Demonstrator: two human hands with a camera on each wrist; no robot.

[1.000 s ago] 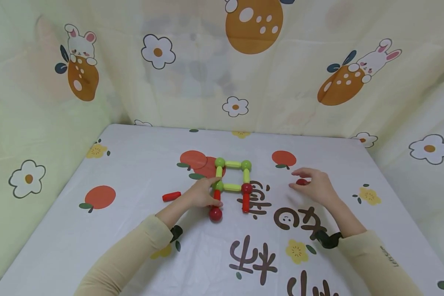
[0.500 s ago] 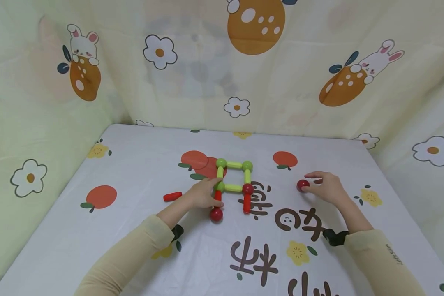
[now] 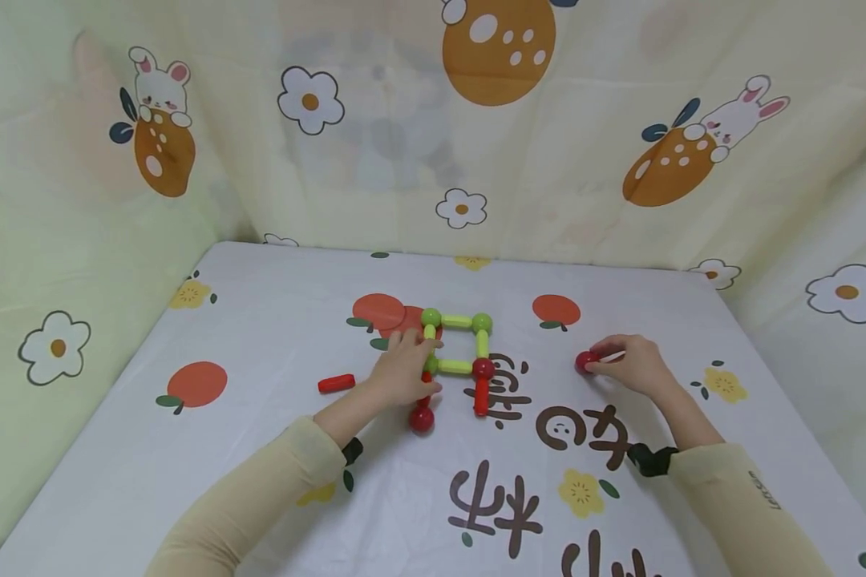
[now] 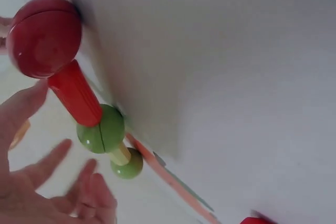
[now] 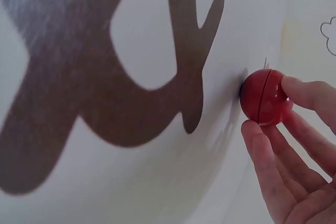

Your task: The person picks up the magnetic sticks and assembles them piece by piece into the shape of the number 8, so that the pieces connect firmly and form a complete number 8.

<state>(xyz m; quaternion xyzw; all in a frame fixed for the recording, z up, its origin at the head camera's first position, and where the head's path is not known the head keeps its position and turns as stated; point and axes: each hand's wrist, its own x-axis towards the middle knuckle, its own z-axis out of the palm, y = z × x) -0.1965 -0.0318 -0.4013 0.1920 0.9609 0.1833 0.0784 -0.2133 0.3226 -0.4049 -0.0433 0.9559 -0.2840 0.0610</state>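
A square of light green rods and green balls (image 3: 482, 323) lies on the table, with a red ball (image 3: 483, 369) at its near right corner. From that corner a red rod (image 3: 481, 397) points toward me. Another red rod (image 4: 76, 94) joins the near left green ball (image 4: 103, 129) to a red end ball (image 3: 422, 419). My left hand (image 3: 402, 370) is around this left side with fingers spread and gripping nothing; its thumb is close to the rod. At the right, my right hand (image 3: 633, 365) pinches a loose red ball (image 5: 266, 98) between thumb and fingers, at the table surface.
A loose red rod (image 3: 336, 383) lies left of my left hand. The white tablecloth (image 3: 260, 449) carries printed fruit, flowers and large brown characters. A patterned curtain (image 3: 375, 160) rises behind the table and along both sides.
My left hand has loosened from the red rod and shifted slightly, its fingers spreading. My right fingers have closed on the loose red ball, after moving back from over it to its right side.
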